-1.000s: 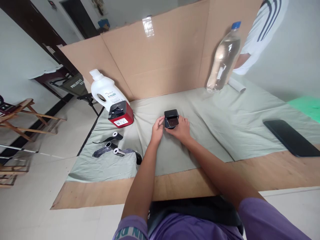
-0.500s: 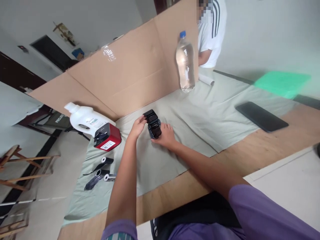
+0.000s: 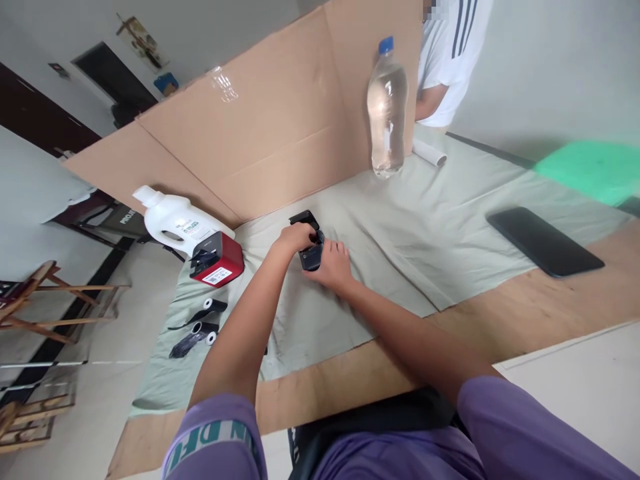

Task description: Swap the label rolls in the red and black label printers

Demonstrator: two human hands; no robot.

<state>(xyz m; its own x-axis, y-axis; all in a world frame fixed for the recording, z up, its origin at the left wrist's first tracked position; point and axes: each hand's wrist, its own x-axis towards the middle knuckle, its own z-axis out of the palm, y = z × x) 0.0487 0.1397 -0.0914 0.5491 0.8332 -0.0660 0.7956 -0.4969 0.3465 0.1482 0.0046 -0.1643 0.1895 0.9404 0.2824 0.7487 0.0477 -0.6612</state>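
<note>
A small black thermal printer (image 3: 313, 259) lies on the pale green cloth (image 3: 373, 267), its hinged lid (image 3: 304, 217) tipped back. My right hand (image 3: 333, 267) grips the printer's body from the right side, thumb near its front edge. Over the open compartment, my left hand (image 3: 298, 235) is closed, with its fingertips reaching inside. Whatever those fingers pinch is hidden by the hand. Several paper rolls (image 3: 215, 306), some in dark wrapping, lie on the cloth left of my left forearm.
A red and black box-shaped device (image 3: 227, 261) and a white jug (image 3: 175, 220) stand at the left. Behind rises a cardboard panel (image 3: 270, 133), with a clear bottle (image 3: 388, 113) before it. A black phone-like slab (image 3: 545, 241) lies right. A person in white (image 3: 450, 60) is beyond the panel.
My left hand has moved from the lid's edge onto the printer's open compartment, fingers now inside. My right hand keeps its hold on the body. The camera view has shifted slightly.
</note>
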